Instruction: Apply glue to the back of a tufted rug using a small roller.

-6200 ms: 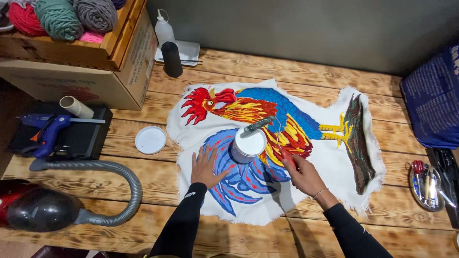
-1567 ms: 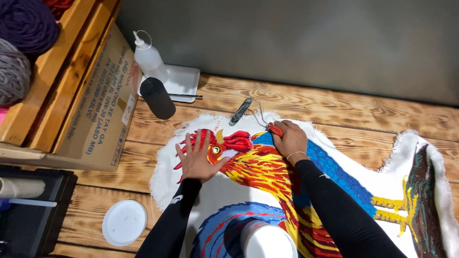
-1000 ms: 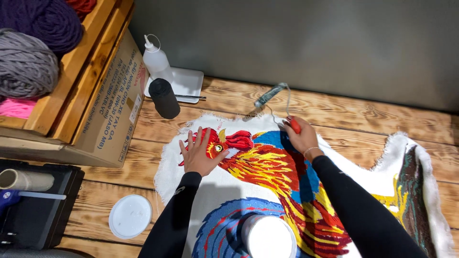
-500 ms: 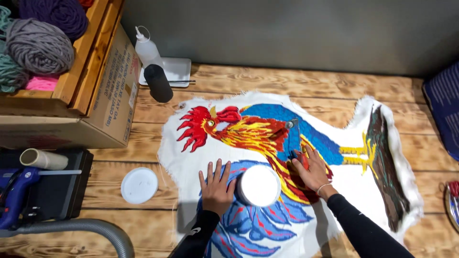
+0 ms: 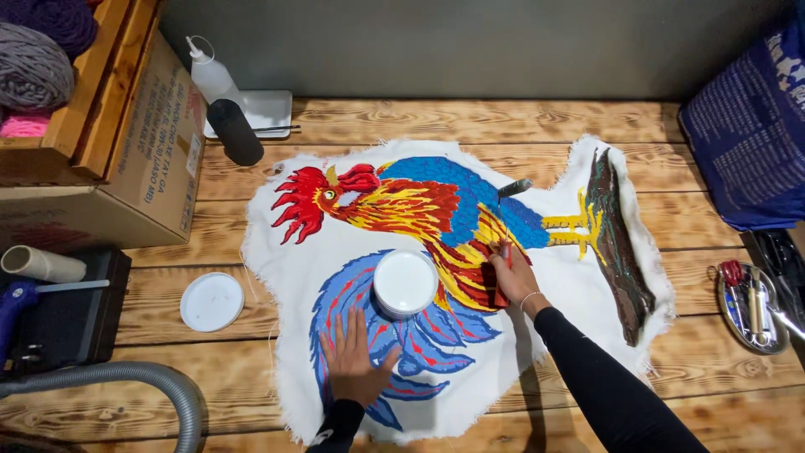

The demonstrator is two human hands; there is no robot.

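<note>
The left hand (image 5: pixel 354 367) lies flat, fingers spread, on the blue tail of the rooster rug (image 5: pixel 444 277), which lies spread on the wooden surface (image 5: pixel 470 126). Its design looks fully coloured, edges frayed. A white tub (image 5: pixel 405 283) stands on it. The right hand (image 5: pixel 513 277) has its fingers clamped on a red-handled brush (image 5: pixel 506 220).

I'm in my craft workshop: a rough plank table (image 5: pixel 470 126) carries my tufted rooster rug (image 5: pixel 436 252), wooden crates of yarn balls (image 5: pixel 33 71) far left, a glue bottle (image 5: pixel 210 75), a vacuum hose (image 5: pixel 126 382) near left, and a tray of tools (image 5: pixel 750 306) right.
</note>
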